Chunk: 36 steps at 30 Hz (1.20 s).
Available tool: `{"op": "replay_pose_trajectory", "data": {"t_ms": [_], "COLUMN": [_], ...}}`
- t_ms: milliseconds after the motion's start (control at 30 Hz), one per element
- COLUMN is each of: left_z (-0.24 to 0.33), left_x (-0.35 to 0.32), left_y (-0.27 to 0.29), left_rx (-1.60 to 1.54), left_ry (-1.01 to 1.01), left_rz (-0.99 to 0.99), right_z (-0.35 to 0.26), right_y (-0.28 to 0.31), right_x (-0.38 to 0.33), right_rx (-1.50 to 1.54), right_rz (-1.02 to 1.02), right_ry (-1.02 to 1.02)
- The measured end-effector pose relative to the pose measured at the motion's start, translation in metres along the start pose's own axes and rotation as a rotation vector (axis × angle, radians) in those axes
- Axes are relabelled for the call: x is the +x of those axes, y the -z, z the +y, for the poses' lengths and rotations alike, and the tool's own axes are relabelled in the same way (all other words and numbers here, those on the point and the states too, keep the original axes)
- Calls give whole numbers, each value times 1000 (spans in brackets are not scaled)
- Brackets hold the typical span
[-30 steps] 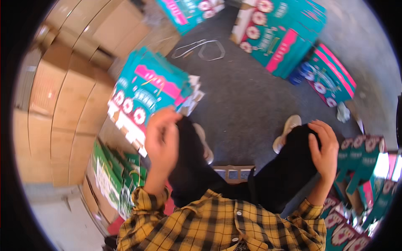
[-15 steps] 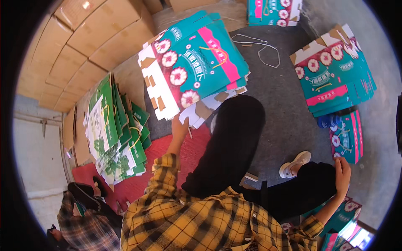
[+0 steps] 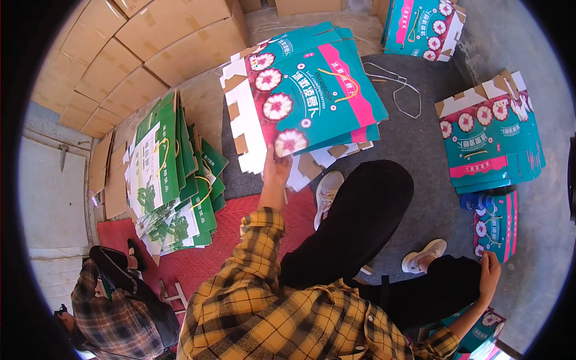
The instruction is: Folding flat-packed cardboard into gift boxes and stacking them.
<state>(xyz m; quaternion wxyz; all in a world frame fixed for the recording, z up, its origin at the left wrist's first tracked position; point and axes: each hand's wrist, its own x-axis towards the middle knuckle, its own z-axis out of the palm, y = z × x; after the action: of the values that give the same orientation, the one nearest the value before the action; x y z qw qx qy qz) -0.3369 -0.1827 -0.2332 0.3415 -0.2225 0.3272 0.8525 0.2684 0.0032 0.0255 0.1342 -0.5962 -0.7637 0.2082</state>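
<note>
A stack of flattened teal and pink gift cartons (image 3: pixel 336 75), with white and brown flaps and a yellow cord handle, rises in front of me. My left hand (image 3: pixel 276 170) is closed on the near corner of the top carton, thumb above and the other fingers hidden underneath. That carton is lifted at this corner, and loose flaps of the lower ones (image 3: pixel 306 168) show under it. On the right, my right hand (image 3: pixel 489 277) rests by my bent knee with its fingers curled together. A smaller teal carton (image 3: pixel 497 231) is just beyond it; anything in those fingers is hidden.
Green and white flattened cartons (image 3: pixel 157 174) lean in a pile at the left on a red mat (image 3: pixel 246 219). Brown boxes (image 3: pixel 186 54) are stacked behind. More teal cartons (image 3: pixel 492 141) stand by the right wall. Another person (image 3: pixel 120 306) sits at lower left. White cord (image 3: pixel 408 96) lies on the floor.
My left hand has moved up to the carton's corner, and the top carton is raised further off the stack. The view has shifted left, and my left shoe now shows. My right hand stays by the knee.
</note>
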Motion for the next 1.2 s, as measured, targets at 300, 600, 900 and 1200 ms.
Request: {"op": "replay_pose_trajectory", "data": {"t_ms": [300,600,900,1200], "left_z": [27,-28,-138,-183], "left_x": [-93,-253,-266,-255], "left_y": [-139,-231,-190,-150], "left_rx": [424,758,1326,1616], "left_ry": [-288,-812,-563,-49], "left_rz": [-330,-763,-1260,-1334], "right_z": [12,-28,-15,48], "right_y": [3,18,18,3], "right_x": [-7,-7,86,75], "right_rx": [61,53,791,812], "right_rz": [32,-164,139,142], "right_ry": [26,106,77,-243]}}
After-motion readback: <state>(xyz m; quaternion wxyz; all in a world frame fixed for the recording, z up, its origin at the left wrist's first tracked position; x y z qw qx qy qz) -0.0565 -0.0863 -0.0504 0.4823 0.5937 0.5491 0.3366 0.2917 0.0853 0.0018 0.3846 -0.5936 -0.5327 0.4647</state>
